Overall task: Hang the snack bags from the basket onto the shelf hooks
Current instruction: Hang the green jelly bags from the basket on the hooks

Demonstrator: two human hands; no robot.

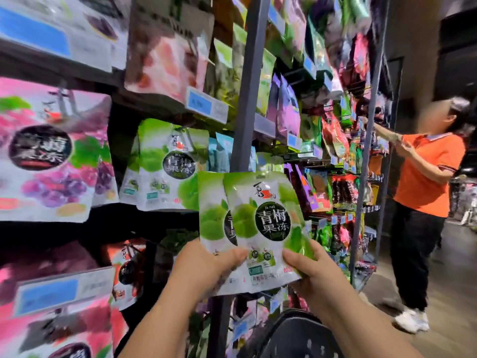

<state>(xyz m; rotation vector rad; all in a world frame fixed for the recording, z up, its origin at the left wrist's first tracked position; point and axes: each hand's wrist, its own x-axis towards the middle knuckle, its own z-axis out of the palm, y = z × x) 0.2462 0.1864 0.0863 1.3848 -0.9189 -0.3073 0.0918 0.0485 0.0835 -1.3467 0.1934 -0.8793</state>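
Two green bags (260,220) are pinched along their lower edge by both grips: the left grip (206,264) is curled round the bottom left corner with its thumb pressed on the front, and the right grip (313,270) is closed on the bottom right corner, thumb on the front face and fingers hidden behind. The bags are held upright and fanned, one overlapping the other, in the air in front of the shelf post (247,86) and above the dark basket (302,337), of which only a part is seen at the bottom edge (whether more bags lie in it cannot be told). Just to the left, matching hung bags (165,164) are already on the shelf; their hook is too blurred to be made out. The step in hand is judged to be the carry from basket to shelf, with neither bag of this pair hung yet. For the next move, the pair would probably have to be brought left and up toward the matching row, one bag parted from the other, and its top edge lined up with the hook tip before being slid on. Since both grips sit at the bottom, a hold nearer the top may be needed. Farther right, another person (426,177) in an orange shirt is seen reaching to the shelf.
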